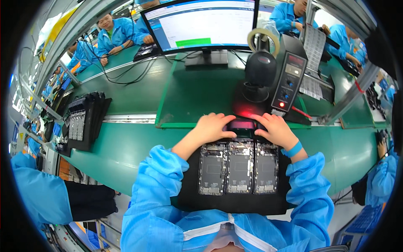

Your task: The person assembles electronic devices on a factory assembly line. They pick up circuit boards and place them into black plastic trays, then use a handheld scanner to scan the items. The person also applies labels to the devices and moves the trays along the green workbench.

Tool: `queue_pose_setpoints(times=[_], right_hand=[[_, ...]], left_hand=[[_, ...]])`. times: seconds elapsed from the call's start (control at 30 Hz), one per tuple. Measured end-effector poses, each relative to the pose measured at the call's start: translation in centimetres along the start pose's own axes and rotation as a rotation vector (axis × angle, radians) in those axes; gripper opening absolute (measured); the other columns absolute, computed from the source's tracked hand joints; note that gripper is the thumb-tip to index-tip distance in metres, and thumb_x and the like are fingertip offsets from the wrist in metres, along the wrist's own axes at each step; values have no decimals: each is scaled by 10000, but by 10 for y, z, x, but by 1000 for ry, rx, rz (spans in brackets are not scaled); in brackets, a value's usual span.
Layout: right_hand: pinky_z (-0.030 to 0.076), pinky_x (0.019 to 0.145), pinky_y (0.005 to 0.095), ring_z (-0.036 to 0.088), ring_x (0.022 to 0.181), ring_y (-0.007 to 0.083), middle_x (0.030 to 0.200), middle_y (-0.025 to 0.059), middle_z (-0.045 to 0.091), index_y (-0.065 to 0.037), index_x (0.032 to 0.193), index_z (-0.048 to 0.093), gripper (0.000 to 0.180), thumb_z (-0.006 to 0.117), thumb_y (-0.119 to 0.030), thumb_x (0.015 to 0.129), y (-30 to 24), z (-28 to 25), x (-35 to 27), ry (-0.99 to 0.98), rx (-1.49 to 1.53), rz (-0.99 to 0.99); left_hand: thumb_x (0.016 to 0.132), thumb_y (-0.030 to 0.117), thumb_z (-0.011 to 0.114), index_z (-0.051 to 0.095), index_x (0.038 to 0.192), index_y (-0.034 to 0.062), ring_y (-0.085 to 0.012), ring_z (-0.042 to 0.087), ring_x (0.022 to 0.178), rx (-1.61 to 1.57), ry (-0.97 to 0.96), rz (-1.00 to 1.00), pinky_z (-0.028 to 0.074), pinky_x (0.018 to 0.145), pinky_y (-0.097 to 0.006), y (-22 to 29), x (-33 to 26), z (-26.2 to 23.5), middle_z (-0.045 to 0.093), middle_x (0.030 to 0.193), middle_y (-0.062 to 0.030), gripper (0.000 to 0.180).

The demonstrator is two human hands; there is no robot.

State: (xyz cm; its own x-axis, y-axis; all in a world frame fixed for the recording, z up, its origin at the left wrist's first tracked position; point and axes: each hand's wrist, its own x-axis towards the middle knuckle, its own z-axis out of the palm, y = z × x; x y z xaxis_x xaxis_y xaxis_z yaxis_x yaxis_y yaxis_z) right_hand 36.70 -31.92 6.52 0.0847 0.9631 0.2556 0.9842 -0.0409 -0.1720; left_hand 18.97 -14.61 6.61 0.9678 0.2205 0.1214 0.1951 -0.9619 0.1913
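A black tray point(235, 203) lies in front of me on the green bench and carries three opened phone housings point(239, 167) side by side. At the tray's far edge, my left hand point(213, 127) and my right hand point(275, 129) grip the two ends of a small dark device point(241, 124) lit red from above. A black dome-shaped scanner point(260, 69) on a stand rises just beyond it. On my right wrist is a blue strap point(293, 150).
A monitor point(201, 23) stands at the back, a black control box point(289, 77) with a tape roll point(263, 38) to its right. Stacked black trays point(84, 119) sit at the left. Other people in blue coats work around the bench.
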Motion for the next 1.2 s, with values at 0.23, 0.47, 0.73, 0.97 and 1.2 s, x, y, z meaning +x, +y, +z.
queue_pose_setpoints(times=[0.23,0.47,0.73,0.97,1.2], right_hand=[[357,702,349,485,807,238,869,68,479,-150,1147,507,457,601,-335,740,-17,-19,-9,-60,-15,-44],[366,780,381,472,888,294,965,116,478,-139,1277,345,623,616,-277,734,-47,-5,-39,-101,-34,119],[358,880,323,422,1008,213,1191,148,400,-71,1331,242,617,547,-137,799,-42,-5,-177,112,778,922],[274,940,304,333,1137,187,1202,59,429,-61,1188,444,408,532,-116,793,-58,-12,-165,453,1271,880],[415,770,280,527,849,172,918,72,562,-28,1140,477,429,590,-209,768,31,-26,-133,188,688,786]], left_hand=[[636,355,625,584,1026,167,-266,550,782,-81,65,2,457,698,-371,12,-5,-5,554,821,-65,435],[649,370,643,550,1074,155,-300,521,866,-44,-105,1,422,761,-394,17,-18,9,543,945,-100,485],[723,259,598,304,1303,72,-382,228,1243,-548,198,-209,188,1019,-442,15,-148,2,236,1339,-208,677],[818,570,330,250,1299,-44,-325,173,1285,-915,335,-264,114,1043,-394,47,-176,31,178,1377,-220,784],[813,419,442,217,1307,-35,-348,195,1273,-744,444,-183,155,1032,-414,50,-164,48,199,1372,-211,707]])
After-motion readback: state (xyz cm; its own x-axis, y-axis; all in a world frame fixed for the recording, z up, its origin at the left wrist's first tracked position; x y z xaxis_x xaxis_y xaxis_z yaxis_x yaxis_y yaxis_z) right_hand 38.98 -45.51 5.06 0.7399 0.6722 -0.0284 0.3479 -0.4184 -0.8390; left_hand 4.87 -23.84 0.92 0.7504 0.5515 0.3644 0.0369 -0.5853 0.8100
